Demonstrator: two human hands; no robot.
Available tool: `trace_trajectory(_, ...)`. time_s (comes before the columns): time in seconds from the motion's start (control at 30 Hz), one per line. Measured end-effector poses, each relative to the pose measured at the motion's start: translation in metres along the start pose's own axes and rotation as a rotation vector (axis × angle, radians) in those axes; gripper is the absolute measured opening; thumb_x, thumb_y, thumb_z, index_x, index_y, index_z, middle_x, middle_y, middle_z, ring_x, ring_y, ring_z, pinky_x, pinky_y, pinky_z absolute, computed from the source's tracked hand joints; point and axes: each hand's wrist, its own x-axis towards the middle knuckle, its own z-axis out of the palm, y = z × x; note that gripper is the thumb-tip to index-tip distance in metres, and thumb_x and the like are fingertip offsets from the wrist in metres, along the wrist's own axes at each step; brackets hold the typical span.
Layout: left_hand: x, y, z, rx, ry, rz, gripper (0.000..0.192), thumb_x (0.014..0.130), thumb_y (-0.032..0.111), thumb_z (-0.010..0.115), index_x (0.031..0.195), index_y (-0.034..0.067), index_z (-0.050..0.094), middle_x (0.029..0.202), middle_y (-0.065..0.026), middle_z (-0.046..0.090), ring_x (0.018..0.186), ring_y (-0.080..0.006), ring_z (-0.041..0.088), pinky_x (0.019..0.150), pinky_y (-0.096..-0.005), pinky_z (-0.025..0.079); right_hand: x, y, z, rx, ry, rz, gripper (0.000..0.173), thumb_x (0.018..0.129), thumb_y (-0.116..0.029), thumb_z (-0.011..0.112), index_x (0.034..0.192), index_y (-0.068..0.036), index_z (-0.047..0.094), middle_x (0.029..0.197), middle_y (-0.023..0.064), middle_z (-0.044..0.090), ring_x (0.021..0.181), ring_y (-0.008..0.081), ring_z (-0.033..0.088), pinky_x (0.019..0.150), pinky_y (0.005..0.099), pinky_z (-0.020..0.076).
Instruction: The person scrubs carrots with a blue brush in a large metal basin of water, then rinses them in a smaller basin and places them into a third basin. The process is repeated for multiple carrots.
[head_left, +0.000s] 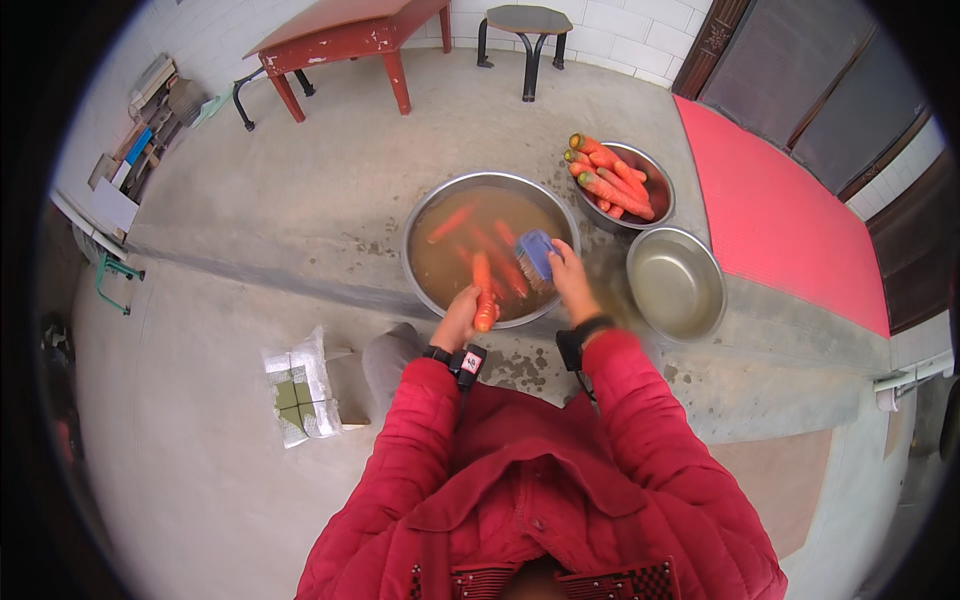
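Note:
My left hand (459, 316) grips a carrot (484, 289) near its lower end, over the near side of a large metal basin (415, 217) of murky brown water. In my right hand (568, 274) is a blue-backed scrub brush (535, 255), bristles facing down and left, apart from the held carrot. Several carrots (451, 223) lie in the water, partly blurred by it. Behind and to the right, a metal bowl (664, 187) holds several carrots (615, 191) with green-tinged tops. A second metal basin (676, 281) with clear-looking liquid stands just in front of that bowl.
The basins stand on a raised concrete floor with a step edge (300, 283) running across. A red mat (780, 225) lies at the right by the doors. Farther back stand a red wooden table (337, 45) and a stool (529, 20). A wrapped seat-like object (300, 397) sits at the left.

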Motion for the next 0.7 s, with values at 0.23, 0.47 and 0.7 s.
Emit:
trace_trajectory(0.23, 0.016, -0.005, -0.001, 0.035, -0.042, 0.067, 0.025, 0.093, 0.017, 0.03, 0.111, 0.003, 0.041, 0.087, -0.0101, 0.051, 0.059, -0.02, 0.054, 0.052, -0.0327, 0.052, 0.04, 0.017, 0.015, -0.672, -0.279, 0.08, 0.067, 0.076, -0.027, 0.062, 0.128, 0.003, 0.034, 0.114, 0.0283, 0.051, 0.107, 0.0393, 0.05, 0.091, 0.0383, 0.0408)
trace_trajectory(0.47, 0.027, -0.003, -0.003, 0.02, -0.079, 0.041, 0.028, 0.093, 0.016, 0.032, 0.117, 0.003, 0.038, 0.087, -0.0096, 0.049, 0.057, -0.0186, 0.052, 0.05, -0.031, 0.051, 0.06, 0.003, 0.048, -0.727, -0.396, 0.049, 0.092, 0.069, -0.031, 0.07, 0.135, 0.006, 0.018, 0.126, 0.0278, 0.041, 0.114, 0.0369, 0.046, 0.095, 0.038, 0.0383)
trace_trajectory(0.7, 0.035, -0.006, -0.014, -0.092, -0.021, -0.021, 0.03, 0.095, 0.02, 0.031, 0.119, 0.003, 0.038, 0.091, -0.0118, 0.054, 0.065, -0.0185, 0.055, 0.056, -0.0301, 0.051, 0.054, -0.028, 0.037, -0.623, -0.386, 0.115, 0.095, 0.063, -0.027, 0.073, 0.137, 0.002, 0.021, 0.121, 0.0245, 0.048, 0.114, 0.031, 0.048, 0.094, 0.033, 0.0385)
